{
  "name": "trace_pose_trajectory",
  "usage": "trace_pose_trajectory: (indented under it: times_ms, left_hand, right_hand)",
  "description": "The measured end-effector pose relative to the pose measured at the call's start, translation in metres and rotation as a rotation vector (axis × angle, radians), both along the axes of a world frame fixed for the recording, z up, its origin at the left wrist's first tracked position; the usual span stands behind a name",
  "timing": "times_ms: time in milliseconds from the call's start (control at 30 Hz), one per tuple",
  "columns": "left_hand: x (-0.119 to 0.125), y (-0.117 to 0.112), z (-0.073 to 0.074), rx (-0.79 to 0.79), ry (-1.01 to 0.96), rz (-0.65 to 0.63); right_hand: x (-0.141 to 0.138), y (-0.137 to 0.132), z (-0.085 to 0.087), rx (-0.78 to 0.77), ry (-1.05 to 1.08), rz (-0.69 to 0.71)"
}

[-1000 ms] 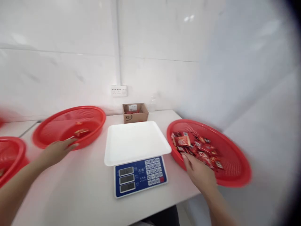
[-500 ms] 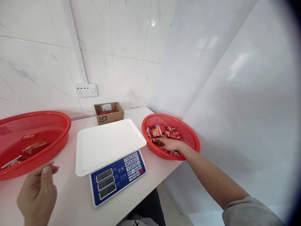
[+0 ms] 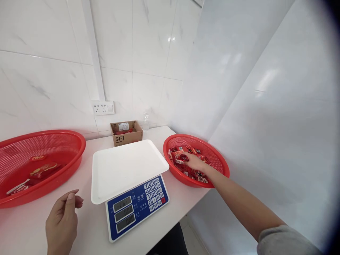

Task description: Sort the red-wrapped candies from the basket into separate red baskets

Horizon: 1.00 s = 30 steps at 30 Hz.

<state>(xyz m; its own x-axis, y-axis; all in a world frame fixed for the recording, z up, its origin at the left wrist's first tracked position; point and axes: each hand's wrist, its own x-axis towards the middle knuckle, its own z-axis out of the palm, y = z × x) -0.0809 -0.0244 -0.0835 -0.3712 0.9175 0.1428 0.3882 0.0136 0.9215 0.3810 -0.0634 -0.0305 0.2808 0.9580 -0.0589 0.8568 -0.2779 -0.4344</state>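
Red packet (image 3: 183, 158) now shows in the right hand (image 3: 196, 163), unlike earlier.

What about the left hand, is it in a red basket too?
No, the left hand is outside, beside the scale, while the right hand is in a red basket.

Bright, cool, even light from outside the view filled the scene, leaving twin glints on the back wall (image 3: 148, 46) and a pale streak of glare on the side wall (image 3: 278, 141). The scale's keypad (image 3: 152, 193) looked crisp, while fine print on the red packets (image 3: 200, 176) blurred. Wide-angle distortion stretched the left basket (image 3: 58, 180), and a dark, blue-fringed curve shaded the right edge.
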Motion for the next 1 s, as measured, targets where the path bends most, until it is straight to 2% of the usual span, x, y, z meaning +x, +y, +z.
trace_pose_trajectory:
  times_ms: [200, 367, 467, 600, 700, 800, 1000]
  left_hand:
    - [0.000, 0.000, 0.002, -0.022, -0.063, -0.031]
    - [0.000, 0.000, 0.000, -0.001, -0.051, -0.055]
    - [0.001, -0.001, 0.000, 0.020, -0.053, -0.072]
    - [0.004, -0.002, 0.004, 0.047, -0.076, -0.087]
    - [0.005, -0.003, 0.007, 0.067, -0.082, -0.095]
    - [0.005, -0.004, 0.006, 0.080, -0.106, -0.097]
    - [0.003, -0.004, 0.006, 0.115, -0.172, -0.082]
  right_hand:
    - [0.005, -0.006, 0.019, 0.059, 0.059, -0.088]
    - [-0.004, -0.003, 0.041, 0.191, 0.067, -0.159]
    - [-0.025, 0.006, 0.057, 0.271, 0.126, -0.121]
    - [-0.077, 0.022, 0.072, 0.253, 0.313, 0.057]
    - [-0.118, 0.037, 0.072, 0.163, 0.364, 0.171]
    - [-0.147, 0.054, 0.063, 0.122, 0.387, 0.232]
    - [-0.167, 0.075, 0.052, 0.158, 0.437, 0.215]
